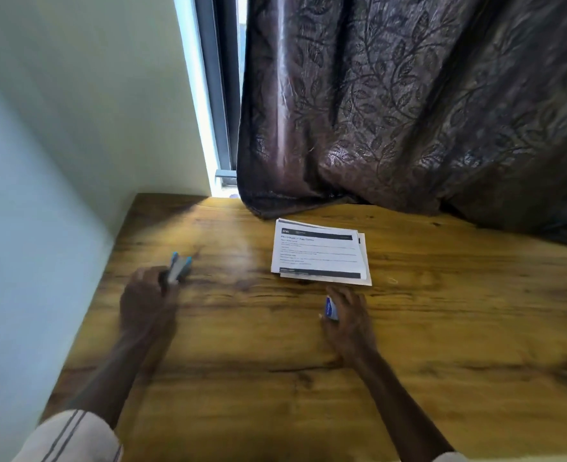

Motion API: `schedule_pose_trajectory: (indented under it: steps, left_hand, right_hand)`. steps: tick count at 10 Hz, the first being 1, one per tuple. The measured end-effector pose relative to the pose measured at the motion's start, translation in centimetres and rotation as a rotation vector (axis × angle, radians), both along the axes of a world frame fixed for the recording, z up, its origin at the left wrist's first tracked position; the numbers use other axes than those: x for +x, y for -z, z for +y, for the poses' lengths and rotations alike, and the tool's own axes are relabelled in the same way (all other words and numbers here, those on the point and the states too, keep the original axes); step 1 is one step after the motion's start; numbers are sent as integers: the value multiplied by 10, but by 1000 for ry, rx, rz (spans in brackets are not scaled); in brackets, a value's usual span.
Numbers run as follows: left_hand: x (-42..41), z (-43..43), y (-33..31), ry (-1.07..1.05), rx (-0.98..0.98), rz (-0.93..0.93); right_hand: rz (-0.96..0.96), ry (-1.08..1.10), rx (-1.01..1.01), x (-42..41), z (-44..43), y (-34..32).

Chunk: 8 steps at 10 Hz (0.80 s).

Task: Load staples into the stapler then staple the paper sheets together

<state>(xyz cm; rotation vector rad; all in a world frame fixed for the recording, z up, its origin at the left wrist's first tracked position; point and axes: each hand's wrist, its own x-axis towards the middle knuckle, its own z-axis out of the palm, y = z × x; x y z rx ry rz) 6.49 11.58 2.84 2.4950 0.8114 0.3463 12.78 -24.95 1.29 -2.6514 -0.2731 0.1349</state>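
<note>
Left hand (pixel 148 295) grips stapler (pixel 177 269) on bench (pixel 275 378); right hand (pixel 349 320) pinches staple box (pixel 331 307) near paper sheets (pixel 319 253).

Bare table (pixel 248 361) between hands; paper sheets (pixel 320 253), curtain (pixel 409 111) beyond.

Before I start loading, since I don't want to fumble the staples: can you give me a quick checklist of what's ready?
1. Grip on the stapler: ok, the left hand holds its near end.
2. Grip on the staple box: ok, the right hand holds this small blue-and-white box.
3. Stapler opened for loading: cannot tell, too blurred.
4. Staple box opened: cannot tell.
5. Alignment of the paper sheets: not ok, lower sheets stick out at the right edge.
</note>
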Motion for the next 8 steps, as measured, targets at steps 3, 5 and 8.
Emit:
schedule_pose_trajectory:
  steps: [3,5,8]
  left_hand:
    - [0,-168,0,401,-270,-46]
    - [13,-200,9,481,-192,81]
    - [17,-168,-35,446,130,-140]
  right_hand:
    - [-28,118,-72,-30,-37,-5]
    - [66,144,-154,-26,-33,-11]
    - [-237,-43,-202,-13,-17,-49]
